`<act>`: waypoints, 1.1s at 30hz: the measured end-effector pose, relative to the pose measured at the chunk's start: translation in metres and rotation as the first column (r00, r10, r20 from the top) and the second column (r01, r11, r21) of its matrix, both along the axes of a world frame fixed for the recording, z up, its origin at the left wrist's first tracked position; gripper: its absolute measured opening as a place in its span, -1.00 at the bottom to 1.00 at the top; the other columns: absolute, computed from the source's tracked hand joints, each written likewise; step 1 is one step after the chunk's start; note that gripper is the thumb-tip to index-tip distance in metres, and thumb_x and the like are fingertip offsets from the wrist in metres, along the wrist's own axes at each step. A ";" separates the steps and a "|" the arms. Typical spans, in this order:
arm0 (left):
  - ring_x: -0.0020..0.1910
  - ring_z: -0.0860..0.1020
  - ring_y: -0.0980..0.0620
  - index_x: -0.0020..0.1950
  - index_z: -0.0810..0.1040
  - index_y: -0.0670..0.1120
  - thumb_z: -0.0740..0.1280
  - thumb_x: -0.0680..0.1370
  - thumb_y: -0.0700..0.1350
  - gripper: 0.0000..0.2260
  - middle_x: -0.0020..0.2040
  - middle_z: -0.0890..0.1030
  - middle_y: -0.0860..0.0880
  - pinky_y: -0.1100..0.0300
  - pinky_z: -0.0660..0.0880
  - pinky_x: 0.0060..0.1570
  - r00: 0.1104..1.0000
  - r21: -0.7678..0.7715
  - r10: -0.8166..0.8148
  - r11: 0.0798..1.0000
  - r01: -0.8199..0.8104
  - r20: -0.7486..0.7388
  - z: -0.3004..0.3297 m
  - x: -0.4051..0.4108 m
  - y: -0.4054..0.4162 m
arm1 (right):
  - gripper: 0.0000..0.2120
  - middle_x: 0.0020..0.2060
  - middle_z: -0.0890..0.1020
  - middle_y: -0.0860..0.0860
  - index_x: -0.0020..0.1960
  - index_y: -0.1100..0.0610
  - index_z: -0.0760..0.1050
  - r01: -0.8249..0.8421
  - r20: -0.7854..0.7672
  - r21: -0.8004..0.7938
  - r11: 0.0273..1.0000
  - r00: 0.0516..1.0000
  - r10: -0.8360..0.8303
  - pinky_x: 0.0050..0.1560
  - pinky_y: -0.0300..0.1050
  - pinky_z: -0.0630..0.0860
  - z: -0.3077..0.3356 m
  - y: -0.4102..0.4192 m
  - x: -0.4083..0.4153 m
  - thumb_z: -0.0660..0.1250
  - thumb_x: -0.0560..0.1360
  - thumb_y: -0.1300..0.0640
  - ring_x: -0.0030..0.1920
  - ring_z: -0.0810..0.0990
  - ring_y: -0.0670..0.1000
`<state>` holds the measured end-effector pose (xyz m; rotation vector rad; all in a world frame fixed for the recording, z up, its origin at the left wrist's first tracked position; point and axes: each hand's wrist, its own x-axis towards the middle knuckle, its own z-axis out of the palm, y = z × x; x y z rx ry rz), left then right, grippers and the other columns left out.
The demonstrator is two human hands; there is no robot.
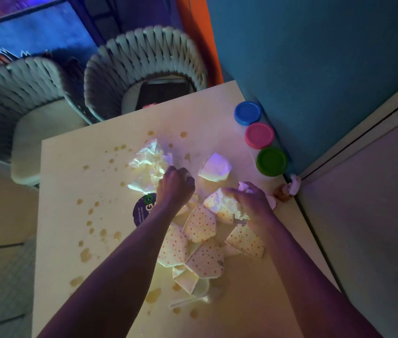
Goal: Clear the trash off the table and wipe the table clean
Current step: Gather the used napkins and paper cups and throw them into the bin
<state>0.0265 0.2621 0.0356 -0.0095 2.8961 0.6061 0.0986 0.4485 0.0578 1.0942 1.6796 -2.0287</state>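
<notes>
A pale square table [76,240] is spattered with brown drops and strewn with paper trash. My left hand [176,185] is curled at the edge of a crumpled white paper [148,164] near the table's middle, with a bit of white showing at its fingers. My right hand [249,198] grips a wad of crumpled paper [222,206] with orange dots. Several dotted paper pieces [200,223] lie heaped between my forearms. A folded white napkin [215,167] lies beyond my hands. A round dark sticker [143,211] sits beside my left wrist. A white plastic spoon [193,300] lies near the front.
Three tubs with blue [247,113], pink [259,135] and green [271,161] lids stand along the table's right edge by a blue wall. A small brown and white object [288,189] sits at the wall corner. Two woven chairs [144,64] stand behind the table.
</notes>
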 end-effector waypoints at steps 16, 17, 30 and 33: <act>-0.22 0.55 -0.12 -0.15 0.55 -0.14 0.34 0.47 -0.16 -0.94 -0.15 0.56 -0.05 0.08 0.46 -0.27 0.996 0.176 -0.088 0.981 0.082 0.027 0.023 0.118 -0.059 | -0.78 -0.28 0.58 0.01 -0.06 0.07 0.58 0.238 -0.137 0.121 0.964 0.966 -0.221 -0.36 -0.21 0.42 0.024 -0.068 0.083 0.33 0.40 0.35 -0.31 0.49 -0.02; -0.25 0.56 -0.13 -0.17 0.53 -0.13 0.32 0.46 -0.18 -0.96 -0.21 0.58 -0.05 0.10 0.42 -0.31 0.995 0.184 -0.098 0.979 0.092 0.028 0.023 0.122 -0.064 | -0.78 -0.26 0.59 0.02 -0.04 0.08 0.60 0.265 -0.137 0.122 0.957 0.959 -0.248 -0.35 -0.21 0.42 0.026 -0.073 0.091 0.33 0.41 0.34 -0.30 0.51 -0.01; -0.12 0.64 -0.19 0.04 0.56 0.00 0.34 0.55 0.17 -0.75 -0.10 0.68 -0.09 0.02 0.58 -0.14 0.913 0.165 -0.405 0.898 0.407 -0.048 0.028 0.181 -0.057 | -0.63 -0.61 0.36 0.00 -0.35 0.15 0.43 0.446 -0.085 0.101 0.889 0.894 -0.439 -0.51 -0.24 0.17 0.030 -0.091 0.212 0.56 0.40 0.00 -0.64 0.27 -0.03; -0.06 0.64 -0.22 0.15 0.58 0.04 0.31 0.58 0.07 -0.80 -0.03 0.69 -0.12 0.04 0.54 -0.12 0.909 0.103 -0.410 0.903 0.417 -0.080 0.027 0.158 -0.055 | -0.58 -0.57 0.38 0.12 -0.38 0.15 0.42 0.483 -0.104 0.131 0.866 0.875 -0.472 -0.50 -0.23 0.20 0.027 -0.079 0.240 0.56 0.39 -0.06 -0.60 0.32 0.02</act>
